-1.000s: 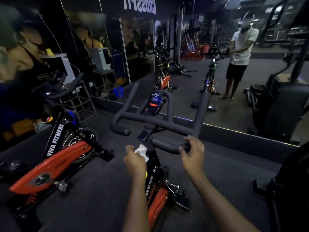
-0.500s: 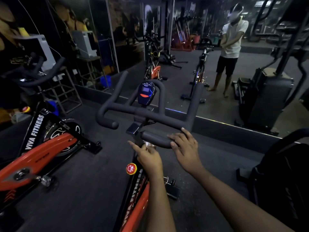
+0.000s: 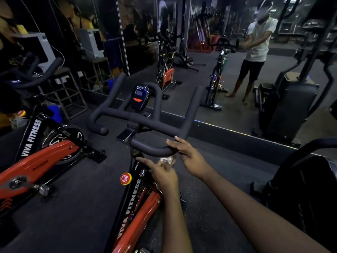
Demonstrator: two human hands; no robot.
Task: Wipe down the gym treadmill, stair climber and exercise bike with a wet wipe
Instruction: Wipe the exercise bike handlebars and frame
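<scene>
The orange and black exercise bike [image 3: 138,221] stands right below me, its black handlebar [image 3: 145,123] and small console [image 3: 139,96] ahead. My left hand [image 3: 160,173] holds the crumpled white wet wipe [image 3: 166,160] just under the near loop of the handlebar, beside the stem. My right hand [image 3: 188,154] rests on the right end of that loop with its fingers stretched over the bar. A red knob [image 3: 125,178] sits on the frame below my left hand.
A second orange bike [image 3: 36,157] stands close on the left. A wall mirror [image 3: 228,99] ahead reflects me and the machines. A large black machine [image 3: 310,189] crowds the right side. A metal rack [image 3: 71,94] stands at the left wall.
My left hand carried the wipe from left of the stem to under the near loop. My right hand loosened from a full grip to straight fingers on the bar.
</scene>
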